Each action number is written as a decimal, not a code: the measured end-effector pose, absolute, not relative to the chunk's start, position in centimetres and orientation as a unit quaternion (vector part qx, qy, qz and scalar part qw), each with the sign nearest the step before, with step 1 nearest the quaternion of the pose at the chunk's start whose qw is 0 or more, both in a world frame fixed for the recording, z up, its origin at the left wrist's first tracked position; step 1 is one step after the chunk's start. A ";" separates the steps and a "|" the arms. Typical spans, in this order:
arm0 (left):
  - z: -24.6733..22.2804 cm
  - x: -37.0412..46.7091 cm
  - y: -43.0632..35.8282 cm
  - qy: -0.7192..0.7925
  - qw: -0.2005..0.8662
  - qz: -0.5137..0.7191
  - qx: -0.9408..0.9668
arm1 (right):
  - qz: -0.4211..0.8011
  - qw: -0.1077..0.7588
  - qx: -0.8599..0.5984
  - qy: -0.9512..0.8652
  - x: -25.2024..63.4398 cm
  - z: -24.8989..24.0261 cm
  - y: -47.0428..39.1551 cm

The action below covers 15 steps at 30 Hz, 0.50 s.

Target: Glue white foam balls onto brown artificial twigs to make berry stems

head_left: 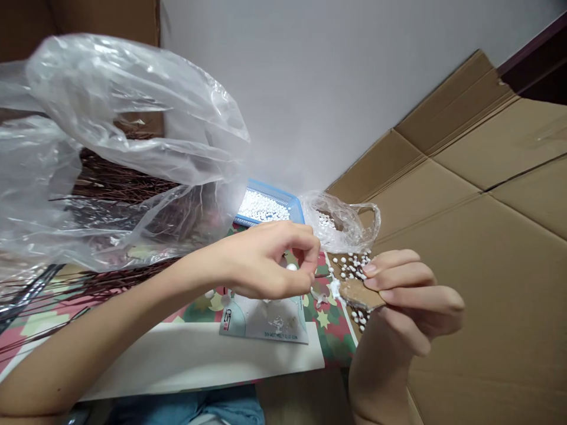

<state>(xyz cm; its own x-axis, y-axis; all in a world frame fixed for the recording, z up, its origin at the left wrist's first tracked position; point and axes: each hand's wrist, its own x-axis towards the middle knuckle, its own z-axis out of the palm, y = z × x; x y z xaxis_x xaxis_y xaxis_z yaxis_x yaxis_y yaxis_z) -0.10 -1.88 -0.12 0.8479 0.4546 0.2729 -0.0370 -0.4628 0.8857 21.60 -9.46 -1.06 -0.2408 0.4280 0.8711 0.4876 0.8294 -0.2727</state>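
My left hand [277, 260] is closed in a pinch, thumb against index finger, above a pale printed card [270, 324]. Whatever sits between those fingertips is too small to make out; a short dark line shows just beyond them. A white foam ball [291, 267] is visible in the gap of the hand. My right hand [411, 295] grips a small piece of cardboard [358, 293] between thumb and fingers. White paste [335, 289] coats its left tip. Behind it lie dark twigs tipped with white balls [353, 264].
A blue basket [297, 206] of white balls stands at the back, beside a clear bag [341, 227] with more balls. Left, a big plastic bag [146, 118] surrounds dark twigs [110, 177]. A white sheet [186, 354] covers the front edge; cardboard [487, 265] walls the right.
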 end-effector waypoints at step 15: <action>0.4 -0.3 -4.3 0.085 0.369 0.216 0.900 | -0.002 0.479 -0.234 -0.846 22.7 -0.6 -9.0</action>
<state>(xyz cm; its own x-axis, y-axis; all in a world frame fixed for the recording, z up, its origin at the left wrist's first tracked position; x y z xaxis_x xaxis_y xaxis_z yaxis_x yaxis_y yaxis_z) -0.30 -4.30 0.36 0.8925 0.3123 0.3254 -0.0057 -0.7136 0.7005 22.70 -8.98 -0.59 -0.4323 0.3942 0.8110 0.3980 0.8905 -0.2206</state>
